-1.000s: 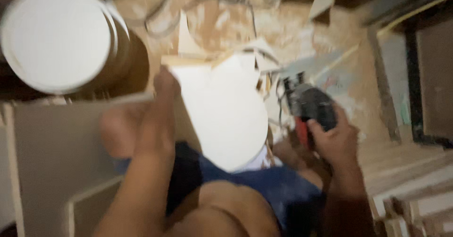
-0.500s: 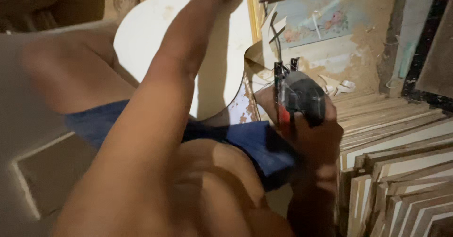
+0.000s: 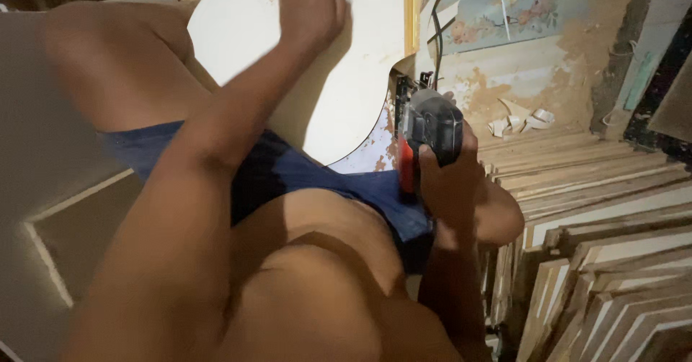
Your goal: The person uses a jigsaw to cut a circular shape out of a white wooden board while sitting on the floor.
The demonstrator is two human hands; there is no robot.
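Head view: looks straight down over a bare torso and blue shorts (image 3: 324, 178) at a person seated low over a dusty floor (image 3: 533, 66).
Board: a white panel (image 3: 339, 81) with a rounded lower edge and a plain, smooth matte face; a strip of raw wood shows along its right edge near the top. It lies across the person's lap, its curved end over the shorts and its far end running out past the top of the frame.
Left hand: the left hand (image 3: 310, 5) lies flat on the upper part of the panel, palm down, fingers spread a little, gripping nothing.
Right hand: the right hand (image 3: 447, 178) is wrapped around the handle of a power saw (image 3: 429, 131).
Saw: dark grey body with a red part on its left side, held upright just beside the panel's right curved edge; whether its blade touches the board cannot be told. A black cable (image 3: 436, 30) runs up from it toward the top of the frame.
Right side: wooden frames (image 3: 598, 218), pale-faced with raw edges, stacked close on edge.
Floor beyond the saw: curled white scraps (image 3: 522, 121) and a faded floral sheet (image 3: 504, 9).
Left side: a large grey panel (image 3: 50, 189) with a recessed rectangle.
Containers: none can be made out.
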